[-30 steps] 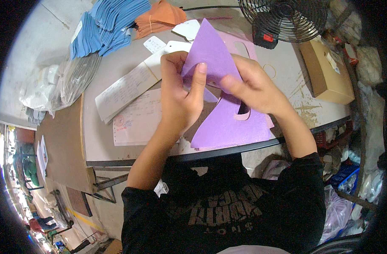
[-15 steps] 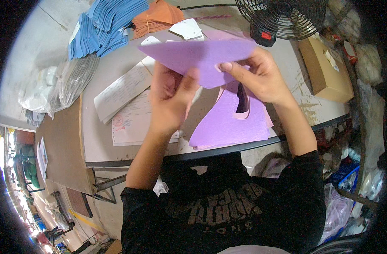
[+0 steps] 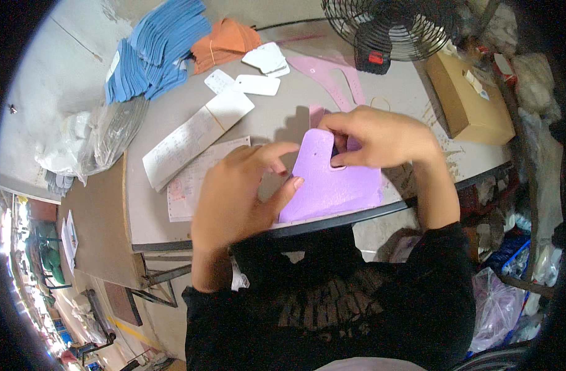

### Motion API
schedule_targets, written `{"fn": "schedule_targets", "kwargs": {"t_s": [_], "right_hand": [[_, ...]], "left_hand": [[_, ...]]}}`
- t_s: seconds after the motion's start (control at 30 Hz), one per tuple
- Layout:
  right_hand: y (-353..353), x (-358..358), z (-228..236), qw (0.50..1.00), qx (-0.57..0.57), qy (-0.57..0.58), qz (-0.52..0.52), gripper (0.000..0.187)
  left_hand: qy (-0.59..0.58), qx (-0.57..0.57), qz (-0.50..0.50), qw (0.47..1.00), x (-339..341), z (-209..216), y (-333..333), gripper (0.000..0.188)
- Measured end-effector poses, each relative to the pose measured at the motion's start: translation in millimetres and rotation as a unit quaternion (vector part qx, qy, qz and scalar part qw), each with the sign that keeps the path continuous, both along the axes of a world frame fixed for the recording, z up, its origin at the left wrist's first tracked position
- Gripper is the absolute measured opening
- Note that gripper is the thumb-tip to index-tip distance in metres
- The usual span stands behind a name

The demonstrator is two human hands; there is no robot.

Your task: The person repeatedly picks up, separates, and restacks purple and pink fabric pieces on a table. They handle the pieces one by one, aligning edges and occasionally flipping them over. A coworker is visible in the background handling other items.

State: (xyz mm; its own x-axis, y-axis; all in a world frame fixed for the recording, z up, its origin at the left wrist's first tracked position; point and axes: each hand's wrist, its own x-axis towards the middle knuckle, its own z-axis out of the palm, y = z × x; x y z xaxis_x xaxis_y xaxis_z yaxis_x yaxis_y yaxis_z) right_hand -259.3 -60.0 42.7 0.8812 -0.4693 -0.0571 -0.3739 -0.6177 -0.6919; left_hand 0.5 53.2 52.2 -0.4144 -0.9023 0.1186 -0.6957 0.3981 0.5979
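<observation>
Flat purple cut pieces (image 3: 332, 188), felt-like, with a small hole and a notched opening, lie stacked at the table's front edge. My right hand (image 3: 382, 136) reaches over the stack from the right, its thumb in the notch and its fingers curled at the upper edge, gripping the top piece. On the stack's left side is my left hand (image 3: 243, 191), fingers apart, with the thumb tip at the purple edge. Part of the stack is hidden under my right hand. Beyond it lies a pink cut piece (image 3: 323, 75) with a forked outline.
Folded papers (image 3: 193, 133) and a written sheet (image 3: 181, 195) lie to the left. White card shapes (image 3: 264, 59), an orange bundle (image 3: 224, 46) and blue bundles (image 3: 165, 40) sit farther back. A black fan (image 3: 388, 28) and a cardboard box (image 3: 471, 99) stand at the right.
The purple piece held up between both hands is now down on the stack. Both hands have come lower; the left has let go. The pink piece behind is more visible.
</observation>
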Motion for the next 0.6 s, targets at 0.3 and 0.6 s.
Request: {"fn": "schedule_targets", "kwargs": {"t_s": [0.3, 0.6], "right_hand": [[63, -12, 32, 0.95, -0.298, 0.082, -0.045, 0.058], [102, -9, 2, 0.917, -0.38, 0.114, -0.049, 0.058]], "left_hand": [[-0.002, -0.061, 0.051, 0.997, -31, -25, 43, 0.113], [0.009, -0.038, 0.013, 0.999, -24, -27, 46, 0.093]]}}
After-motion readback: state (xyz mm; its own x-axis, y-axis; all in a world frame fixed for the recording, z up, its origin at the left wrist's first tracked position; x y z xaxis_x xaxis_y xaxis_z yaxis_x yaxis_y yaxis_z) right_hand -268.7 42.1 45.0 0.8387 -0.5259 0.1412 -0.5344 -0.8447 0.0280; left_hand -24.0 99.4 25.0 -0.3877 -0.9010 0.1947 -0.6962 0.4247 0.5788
